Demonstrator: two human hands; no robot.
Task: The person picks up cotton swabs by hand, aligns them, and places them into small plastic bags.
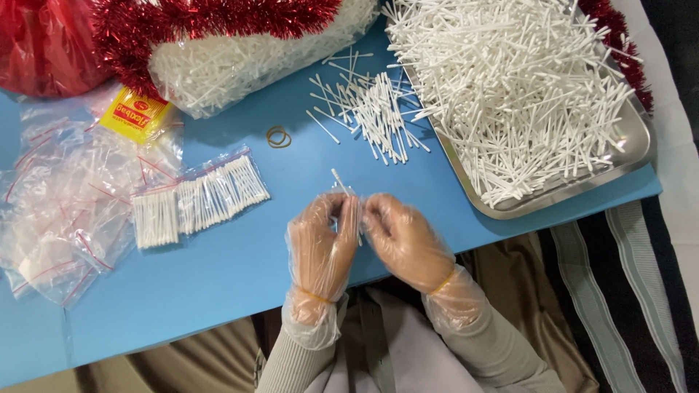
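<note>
Blue tabletop (240,269) under me, steel tray (633,149) heaped with cotton swabs (510,80) off to the right, filled bags (200,200) lined up left. Both gloved hands meet over the table edge: left hand (324,240) and right hand (404,240) pinching a small clear bag (348,200), one swab (338,178) poking out. Slippery gloves here, so that swab could slide out or the bag could slip.

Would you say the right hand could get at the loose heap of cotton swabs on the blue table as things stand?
Probably yes. The loose heap of cotton swabs lies on open blue table just ahead of the right hand, with nothing between them. The hand is busy, though, sharing a few swabs with the left hand.
</note>
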